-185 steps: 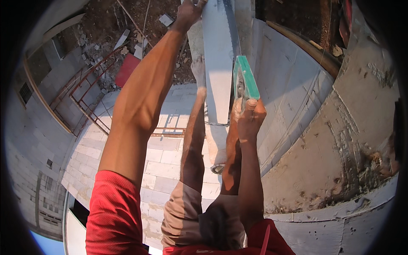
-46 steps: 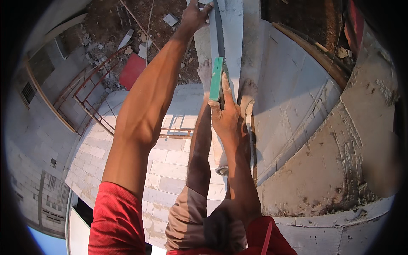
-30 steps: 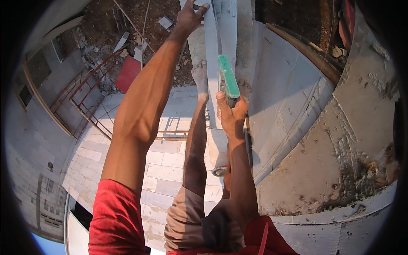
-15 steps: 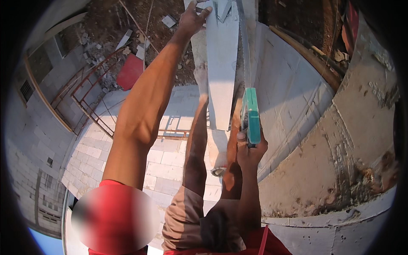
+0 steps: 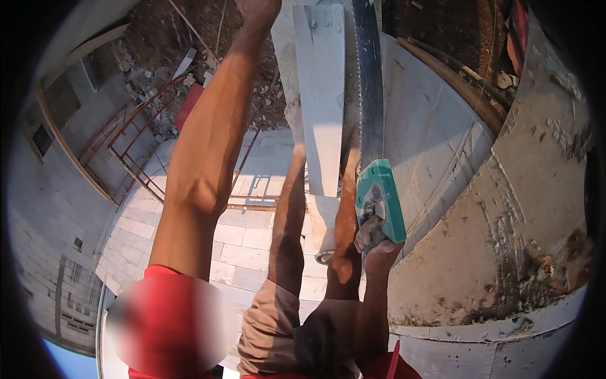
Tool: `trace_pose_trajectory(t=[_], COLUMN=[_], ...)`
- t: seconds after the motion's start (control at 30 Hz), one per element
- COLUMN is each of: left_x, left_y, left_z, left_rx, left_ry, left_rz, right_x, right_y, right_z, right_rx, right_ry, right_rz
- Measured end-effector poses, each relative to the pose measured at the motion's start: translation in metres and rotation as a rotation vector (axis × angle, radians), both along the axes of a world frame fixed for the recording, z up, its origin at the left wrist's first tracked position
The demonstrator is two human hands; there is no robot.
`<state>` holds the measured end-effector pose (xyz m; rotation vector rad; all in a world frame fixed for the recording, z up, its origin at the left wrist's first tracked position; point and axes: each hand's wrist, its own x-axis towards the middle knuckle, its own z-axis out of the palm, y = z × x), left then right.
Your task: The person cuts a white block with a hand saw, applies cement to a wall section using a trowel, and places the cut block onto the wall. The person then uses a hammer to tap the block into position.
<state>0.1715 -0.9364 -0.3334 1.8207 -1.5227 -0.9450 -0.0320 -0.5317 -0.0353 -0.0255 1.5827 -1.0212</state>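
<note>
My right hand (image 5: 379, 243) is wrapped around the green handle (image 5: 388, 199) of a handsaw, low on the right. The saw's long, toothed dark blade (image 5: 369, 82) points away from me, along the right side of a pale tapered board (image 5: 320, 95). That board lies lengthwise above my legs on a rough, light ledge (image 5: 284, 50). At the top edge, left of the board, my left hand (image 5: 259, 14) is partly cut off, so its fingers and whatever they may hold are hidden.
Below at left are a pale block surface (image 5: 233, 234), a rusty metal frame (image 5: 136, 136), dirt with rubble and a red panel (image 5: 188, 107). At right are a large pale panel (image 5: 429, 145), a wooden beam (image 5: 461, 76) and a rough plastered surface (image 5: 505, 240).
My right hand has pulled the saw down toward me and to the right, exposing more blade. My left hand has moved up and left, away from the board's far end.
</note>
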Motion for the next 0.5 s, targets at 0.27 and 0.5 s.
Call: trace_pose_trajectory(t=[0.27, 0.5], left_x=[0.004, -0.001], left_y=[0.143, 0.19], left_z=[0.005, 0.013], left_rx=[0.659, 0.594], left_ry=[0.382, 0.24], left_rz=[0.184, 0.106], right_x=[0.007, 0.011], right_y=[0.019, -0.074], right_z=[-0.048, -0.107], right_rx=[0.158, 0.164], right_ry=[0.118, 0.187], right_rz=[0.126, 0.139])
